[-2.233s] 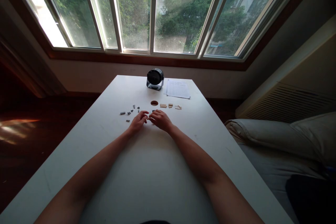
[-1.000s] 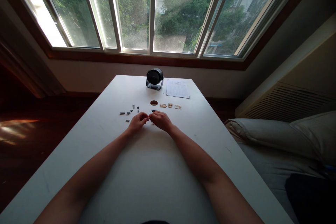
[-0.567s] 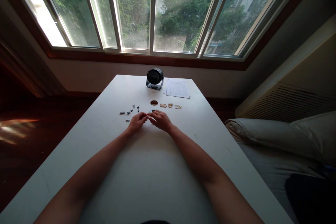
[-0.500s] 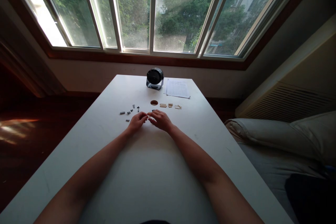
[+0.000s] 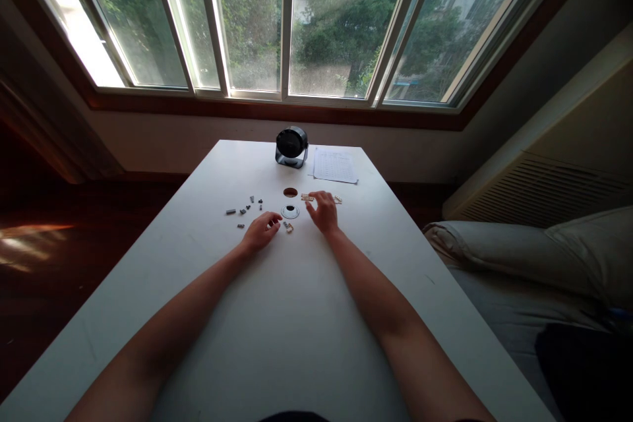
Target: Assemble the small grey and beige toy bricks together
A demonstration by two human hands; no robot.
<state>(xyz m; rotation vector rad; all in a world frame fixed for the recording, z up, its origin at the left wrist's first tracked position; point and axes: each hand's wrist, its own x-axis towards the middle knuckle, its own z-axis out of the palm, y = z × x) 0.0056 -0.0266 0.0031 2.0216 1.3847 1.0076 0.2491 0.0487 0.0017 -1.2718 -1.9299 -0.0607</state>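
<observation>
My left hand (image 5: 262, 231) rests on the white table with its fingers loosely curved and apart, nothing visible between them. Just right of its fingertips lies a small grey-and-beige piece (image 5: 289, 227), too small to name. My right hand (image 5: 324, 211) reaches over a group of small beige pieces (image 5: 306, 198), thumb and fingers apart, and partly covers them. More beige pieces (image 5: 338, 200) show beyond its right side. A round light-coloured ring (image 5: 290, 212) with a dark centre lies between the two hands. Several small grey parts (image 5: 242, 212) are scattered left of my left hand.
Behind the ring is a round hole (image 5: 290, 192) in the table (image 5: 297, 316). A black round device on a stand (image 5: 291, 146) stands at the far edge, beside a printed sheet of paper (image 5: 335, 166). Windows rise beyond; a cushioned seat (image 5: 494, 250) is at right.
My hands have parted. The right moved right and away to the beige pieces; the left stayed nearly in place. The small piece between them now lies on the table, and the ring is uncovered.
</observation>
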